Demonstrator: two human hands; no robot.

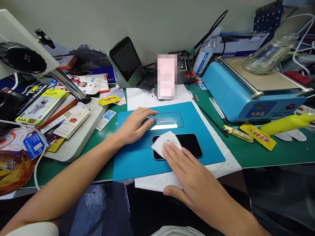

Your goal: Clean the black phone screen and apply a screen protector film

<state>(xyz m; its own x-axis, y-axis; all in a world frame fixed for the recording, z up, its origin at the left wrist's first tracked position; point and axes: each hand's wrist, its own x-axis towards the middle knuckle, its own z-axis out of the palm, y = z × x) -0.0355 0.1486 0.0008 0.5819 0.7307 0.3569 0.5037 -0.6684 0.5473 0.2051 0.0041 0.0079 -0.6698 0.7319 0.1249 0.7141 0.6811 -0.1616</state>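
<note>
On the blue mat (137, 160) lies a black-screened phone (193, 146), face up. My right hand (187, 170) holds a folded white wipe (169, 141) against the left part of its screen, fingers stretched over the wipe and thumb out to the side. Just behind the phone rests a clear, black-edged glass screen protector (169, 119) with white streaks or reflections on it. At its left end is my left hand (135, 126), thumb and forefinger apart and apparently touching it, with the other fingers partly hidden.
Battery boxes (41, 106) crowd the microscope base (86, 144) at left. Behind the mat stand a grey-green display device (125, 62) and a pixelated pink object (167, 77). To the right are a blue machine (246, 95) bearing a glass jar (270, 55), tweezers (218, 108) and a yellow bottle (285, 124).
</note>
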